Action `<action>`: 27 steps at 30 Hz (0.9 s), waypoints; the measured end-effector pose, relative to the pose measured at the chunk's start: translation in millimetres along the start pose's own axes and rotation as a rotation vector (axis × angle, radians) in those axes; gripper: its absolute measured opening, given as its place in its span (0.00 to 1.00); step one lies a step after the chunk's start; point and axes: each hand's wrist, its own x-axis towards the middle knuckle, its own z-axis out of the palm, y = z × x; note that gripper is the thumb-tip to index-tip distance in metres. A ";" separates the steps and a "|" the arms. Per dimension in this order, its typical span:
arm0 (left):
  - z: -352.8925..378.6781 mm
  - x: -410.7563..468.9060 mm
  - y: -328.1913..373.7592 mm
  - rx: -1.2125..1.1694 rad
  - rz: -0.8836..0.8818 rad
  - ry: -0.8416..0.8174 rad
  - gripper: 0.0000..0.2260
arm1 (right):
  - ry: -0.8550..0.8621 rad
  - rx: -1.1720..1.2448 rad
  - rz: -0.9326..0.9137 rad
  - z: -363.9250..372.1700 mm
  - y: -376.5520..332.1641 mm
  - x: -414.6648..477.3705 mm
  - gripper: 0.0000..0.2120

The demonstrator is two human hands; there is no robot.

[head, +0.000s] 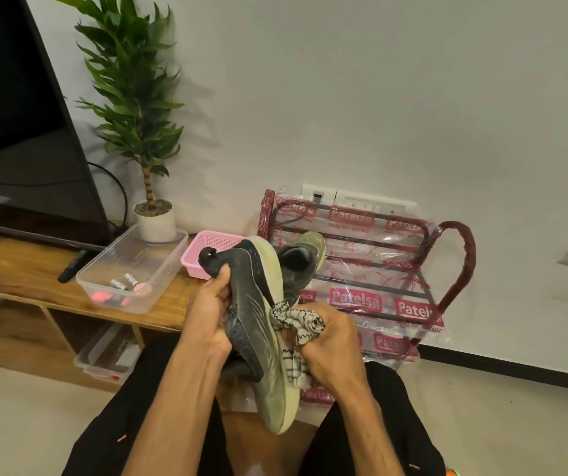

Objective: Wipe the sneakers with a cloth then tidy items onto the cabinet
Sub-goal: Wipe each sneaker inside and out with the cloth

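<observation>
Left hand [212, 314] is gripping the sneaker [258, 324], right hand [330, 341] is clutching the cloth [296, 321] against its midsole; hard rubbing is probably risking slippage.

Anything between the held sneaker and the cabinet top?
Nothing in the path between sneaker and cabinet, but a pink basket and clear tub occupy its near end; bare wood shows left of the tub.

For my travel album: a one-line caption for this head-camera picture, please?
A person's left hand grips a dark sneaker while the right hand holds a patterned cloth against its pale sole.
</observation>
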 end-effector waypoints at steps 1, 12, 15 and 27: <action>1.0 -0.8 -0.1 -0.004 -0.014 -0.004 0.10 | 0.015 0.023 -0.005 -0.7 -3.4 2.6 0.10; 5.1 0.0 -6.2 0.027 -0.073 0.015 0.12 | 0.115 0.123 -0.093 5.2 -28.0 9.0 0.11; 5.0 -1.0 -8.3 0.054 -0.072 0.022 0.13 | -0.050 0.160 -0.069 -2.5 -37.3 3.2 0.12; 22.2 -3.6 -9.9 0.080 -0.029 0.090 0.11 | 0.054 0.114 -0.188 8.6 -43.2 10.6 0.08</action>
